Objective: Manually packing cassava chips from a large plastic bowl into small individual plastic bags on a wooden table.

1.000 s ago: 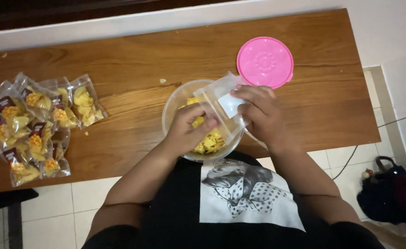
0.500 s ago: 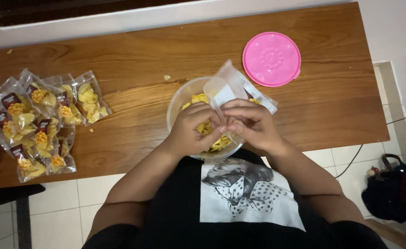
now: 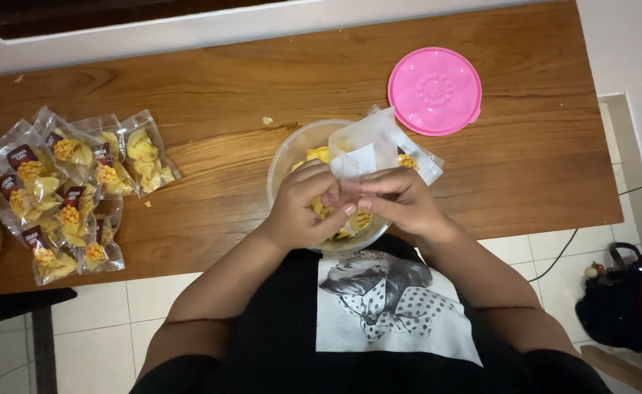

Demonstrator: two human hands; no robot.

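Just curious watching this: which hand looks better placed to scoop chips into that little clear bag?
Probably the left hand: its fingers sit over the chips in the bowl, while the right hand grips the clear bag.

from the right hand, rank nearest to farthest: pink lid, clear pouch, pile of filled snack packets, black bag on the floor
Measured from the right hand in the head view:
1. Clear pouch: pinched in that hand, over the bowl.
2. Pink lid: on the table, up and to the right.
3. Black bag: on the floor, far right.
4. Filled snack packets: far left of the table.
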